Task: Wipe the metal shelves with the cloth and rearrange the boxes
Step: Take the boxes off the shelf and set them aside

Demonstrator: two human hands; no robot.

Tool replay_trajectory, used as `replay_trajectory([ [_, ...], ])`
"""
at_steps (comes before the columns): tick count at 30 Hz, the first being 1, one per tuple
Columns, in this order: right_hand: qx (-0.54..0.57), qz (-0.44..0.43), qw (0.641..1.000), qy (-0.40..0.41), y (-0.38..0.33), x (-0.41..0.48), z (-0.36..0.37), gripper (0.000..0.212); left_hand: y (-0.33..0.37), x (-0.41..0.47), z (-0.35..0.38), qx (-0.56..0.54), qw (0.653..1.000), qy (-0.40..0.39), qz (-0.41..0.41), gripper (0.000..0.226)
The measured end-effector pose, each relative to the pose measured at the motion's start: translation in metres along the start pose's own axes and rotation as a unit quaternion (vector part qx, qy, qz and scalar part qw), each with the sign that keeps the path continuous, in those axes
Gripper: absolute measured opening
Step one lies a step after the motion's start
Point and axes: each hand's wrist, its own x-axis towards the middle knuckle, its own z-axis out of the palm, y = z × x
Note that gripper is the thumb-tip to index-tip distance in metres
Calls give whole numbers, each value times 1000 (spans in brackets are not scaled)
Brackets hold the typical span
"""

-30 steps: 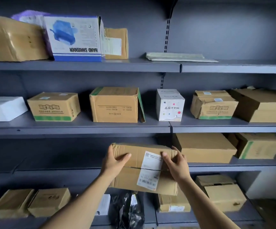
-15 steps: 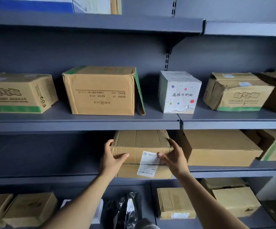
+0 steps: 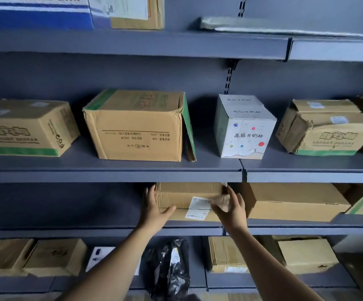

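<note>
A brown cardboard box (image 3: 182, 196) with a white shipping label sits on the grey metal shelf (image 3: 89, 231), third level down, tucked under the shelf above. My left hand (image 3: 152, 210) is at the box's left front corner, fingers straight and spread, thumb across its front face. Blurred by motion, my right hand (image 3: 230, 208) has its fingers spread over the box's right front corner. Neither hand curls round the box. No cloth is in view.
A larger brown box (image 3: 293, 200) stands right beside the labelled one. The shelf above carries a big brown box (image 3: 137, 129), a white box (image 3: 244, 129) and two green-striped boxes. Below lie a black bag (image 3: 169, 268) and several cartons.
The labelled box has gone from held in front of the shelf to resting further back on it. Both hands have loosened from gripping its sides to spread fingers.
</note>
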Motion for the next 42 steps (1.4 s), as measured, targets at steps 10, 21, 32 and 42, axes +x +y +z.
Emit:
replay_trajectory([
  [10,23,-54,997,-59,-91,-166,13,77,29,-152,-91,-71,996,53,-11,71],
  [21,148,-248,957,-37,-284,-267,-3,72,118,-225,-263,-158,959,180,152,62],
  [32,224,-384,895,30,-473,-231,-57,72,247,-179,-399,-164,902,244,317,51],
  [42,232,-373,895,81,-531,-113,-40,81,280,-53,-443,-176,897,248,321,78],
])
